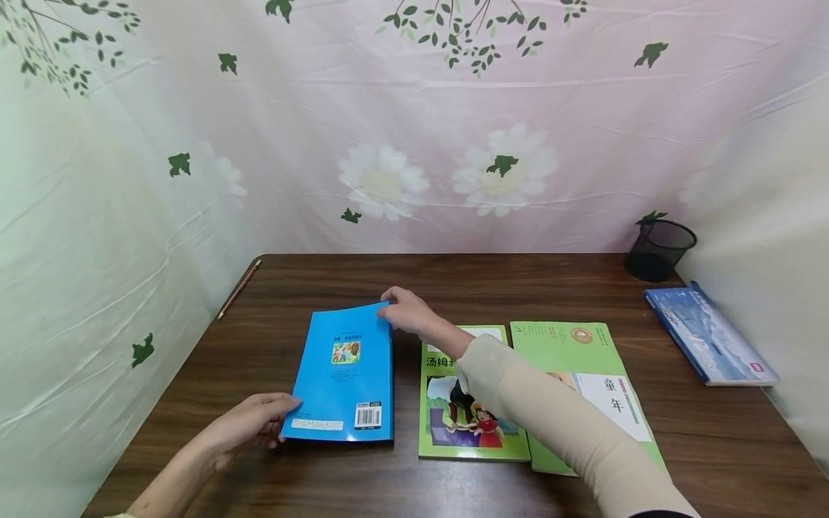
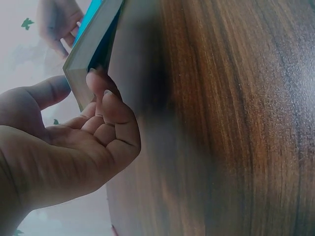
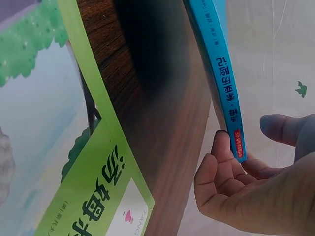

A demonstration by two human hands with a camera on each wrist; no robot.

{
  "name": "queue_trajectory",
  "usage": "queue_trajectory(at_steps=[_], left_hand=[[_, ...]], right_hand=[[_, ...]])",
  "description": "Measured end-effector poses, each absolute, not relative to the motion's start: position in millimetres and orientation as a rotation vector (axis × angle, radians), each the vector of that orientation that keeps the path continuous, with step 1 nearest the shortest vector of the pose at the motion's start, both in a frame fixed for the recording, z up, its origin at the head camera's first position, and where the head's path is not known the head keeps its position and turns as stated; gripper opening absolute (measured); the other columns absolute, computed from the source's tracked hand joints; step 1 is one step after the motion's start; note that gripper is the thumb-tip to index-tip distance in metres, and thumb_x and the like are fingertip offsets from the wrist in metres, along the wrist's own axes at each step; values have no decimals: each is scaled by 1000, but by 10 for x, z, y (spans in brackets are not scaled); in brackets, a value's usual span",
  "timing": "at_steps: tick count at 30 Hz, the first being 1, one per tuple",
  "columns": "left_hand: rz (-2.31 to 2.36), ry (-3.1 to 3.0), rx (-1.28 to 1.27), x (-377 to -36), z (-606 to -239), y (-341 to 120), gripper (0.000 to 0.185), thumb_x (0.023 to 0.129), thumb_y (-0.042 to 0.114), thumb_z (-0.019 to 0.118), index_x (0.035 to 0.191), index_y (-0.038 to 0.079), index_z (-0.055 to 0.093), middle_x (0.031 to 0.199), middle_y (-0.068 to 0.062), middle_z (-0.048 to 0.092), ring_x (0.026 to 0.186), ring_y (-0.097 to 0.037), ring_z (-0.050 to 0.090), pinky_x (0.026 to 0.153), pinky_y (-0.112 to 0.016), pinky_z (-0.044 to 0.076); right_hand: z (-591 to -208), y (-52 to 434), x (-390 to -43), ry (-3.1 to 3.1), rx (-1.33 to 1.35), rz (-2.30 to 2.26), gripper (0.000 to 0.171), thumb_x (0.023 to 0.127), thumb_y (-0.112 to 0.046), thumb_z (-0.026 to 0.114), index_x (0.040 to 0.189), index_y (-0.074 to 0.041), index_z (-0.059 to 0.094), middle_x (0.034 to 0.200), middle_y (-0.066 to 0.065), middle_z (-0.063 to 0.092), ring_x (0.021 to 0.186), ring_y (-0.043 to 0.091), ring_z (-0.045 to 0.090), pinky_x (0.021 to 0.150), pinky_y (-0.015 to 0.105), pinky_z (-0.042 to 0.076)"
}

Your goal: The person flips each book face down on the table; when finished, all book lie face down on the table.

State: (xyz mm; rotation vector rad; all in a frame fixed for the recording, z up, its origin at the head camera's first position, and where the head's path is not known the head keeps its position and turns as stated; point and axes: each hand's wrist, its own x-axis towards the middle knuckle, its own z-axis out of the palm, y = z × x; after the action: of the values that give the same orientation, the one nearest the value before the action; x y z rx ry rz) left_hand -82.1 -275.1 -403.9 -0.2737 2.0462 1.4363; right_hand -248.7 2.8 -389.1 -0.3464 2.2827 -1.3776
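Observation:
A blue book (image 1: 352, 367), its barcoded back cover facing up, is held at the left part of the table. My left hand (image 1: 255, 419) grips its lower left corner, thumb on top and fingers curled beneath; the left wrist view shows the page edges of the book (image 2: 86, 64) between them. At the upper right corner is my right hand (image 1: 411, 314), with its fingers under the spine side in the right wrist view. To the right lies a green-bordered book (image 1: 476, 439) with a cartoon cover, partly hidden by my right forearm.
A larger green book (image 1: 557, 345) lies beside the cartoon one, also partly covered by my sleeve. Farther right are a blue-and-white book (image 1: 709, 334) and a black mesh pen holder (image 1: 657, 252). A pencil (image 1: 239, 289) lies along the table's left edge. Curtains hang around the table.

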Motion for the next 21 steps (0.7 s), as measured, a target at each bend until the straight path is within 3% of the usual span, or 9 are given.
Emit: queue_trajectory(at_steps=[3, 12, 16, 21], left_hand=[[1433, 2046, -266, -824, -4052, -2754, 60, 103, 43, 50, 135, -8, 49, 83, -2, 63, 75, -16, 57, 70, -31, 49], [1422, 2047, -262, -831, -4075, -2743, 58, 103, 42, 51, 132, -7, 51, 82, -2, 62, 75, -16, 57, 69, -30, 48], [1424, 2041, -268, -834, -4083, -2737, 58, 103, 41, 51, 133, -8, 50, 82, -2, 62, 75, -16, 57, 69, -30, 49], [1399, 2050, -291, -844, -4094, -2733, 53, 103, 41, 50, 128, -5, 55, 82, -3, 62, 75, -17, 57, 70, -31, 48]], right_hand=[[-3898, 23, -2488, 2275, -337, -1369, 45, 99, -25, 58, 141, -8, 50, 125, 15, 59, 100, 30, 63, 96, 51, 51], [-3936, 28, -2516, 2242, -320, -1363, 44, 100, -25, 57, 140, -8, 50, 83, 14, 60, 91, 38, 61, 94, 54, 49], [-3957, 23, -2531, 2238, -321, -1352, 44, 101, -25, 57, 141, -7, 50, 80, 12, 59, 85, 35, 61, 93, 53, 50], [-3990, 14, -2543, 2234, -318, -1356, 44, 100, -25, 58, 140, -7, 50, 79, 13, 59, 79, 32, 59, 83, 47, 49]])
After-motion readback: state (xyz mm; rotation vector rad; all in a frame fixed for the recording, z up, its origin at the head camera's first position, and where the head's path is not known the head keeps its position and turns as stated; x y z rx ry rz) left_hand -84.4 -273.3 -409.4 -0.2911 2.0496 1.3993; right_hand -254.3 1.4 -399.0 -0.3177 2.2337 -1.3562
